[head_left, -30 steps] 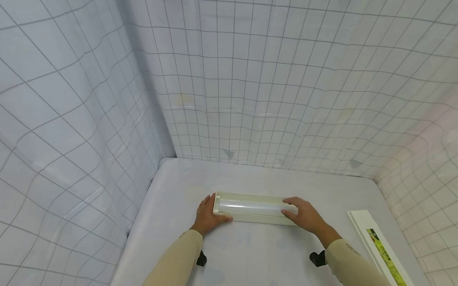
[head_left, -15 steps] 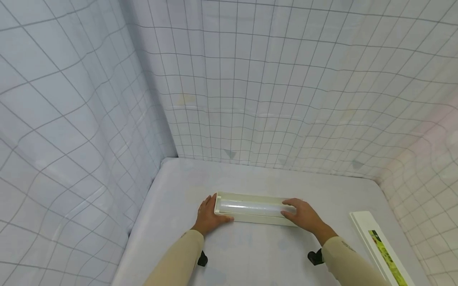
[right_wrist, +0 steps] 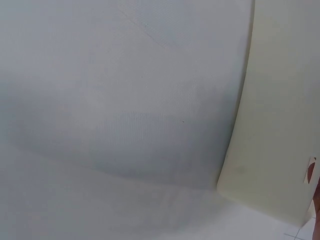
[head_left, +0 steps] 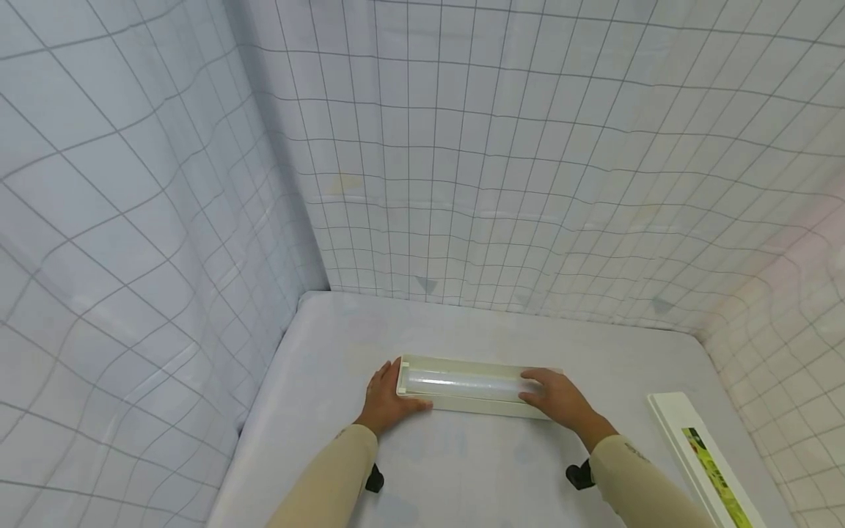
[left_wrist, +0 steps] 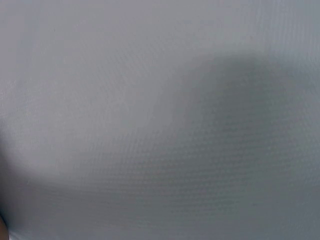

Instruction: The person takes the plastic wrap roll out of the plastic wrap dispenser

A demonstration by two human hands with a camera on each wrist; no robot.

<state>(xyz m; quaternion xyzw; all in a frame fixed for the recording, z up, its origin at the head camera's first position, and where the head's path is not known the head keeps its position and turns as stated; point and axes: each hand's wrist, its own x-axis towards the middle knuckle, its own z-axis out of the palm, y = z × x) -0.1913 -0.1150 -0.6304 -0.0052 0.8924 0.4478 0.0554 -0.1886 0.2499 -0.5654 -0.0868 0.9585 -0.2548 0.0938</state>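
A long cream dispenser box [head_left: 475, 405] lies on the white-covered table, its top side uncovered. Inside lies a clear, shiny roll of plastic wrap [head_left: 455, 382]. My left hand [head_left: 384, 405] holds the box's left end, thumb along the front wall and fingers at the end. At the right end, my right hand [head_left: 561, 400] reaches over the box, thumb and fingers curled around the roll's end. That end of the roll is hidden by the hand. The right wrist view shows the box's plain outer wall [right_wrist: 272, 115]; the left wrist view has mostly blurred cloth.
A long cream lid [head_left: 673, 414] with a yellow-green label [head_left: 716, 473] lies at the table's right side. White grid-patterned curtains [head_left: 462, 183] surround the table at the back and both sides. Black wrist mounts [head_left: 579, 475] sit under the sleeves.
Both hands keep their places on the box and the roll. The whole scene shifts very slightly to the right in the head view.
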